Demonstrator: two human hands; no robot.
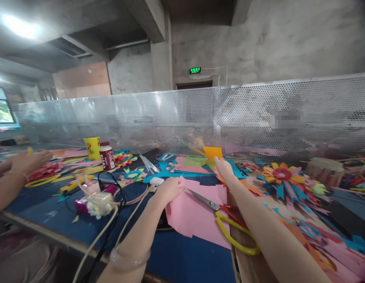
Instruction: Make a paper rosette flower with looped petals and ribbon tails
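Note:
My left hand (170,190) is at the upper left edge of a sheet of pink paper (197,214), its fingers closed on that edge. Scissors (213,205) with one red and one yellow handle loop lie open across the sheet, touched by neither hand in what I can see; my right forearm passes beside the handles. Farther off, my right hand (224,169) pinches a small piece of orange-yellow paper (212,152), raised above a heap of blue, pink and green paper (191,168).
A perforated metal screen (170,122) closes off the table's back. Left stand a white plug and power strip (96,202) with trailing cords, a bottle (107,156) and a yellow can (92,147). A paper flower (282,175) lies right. Another person's hands (32,161) are far left.

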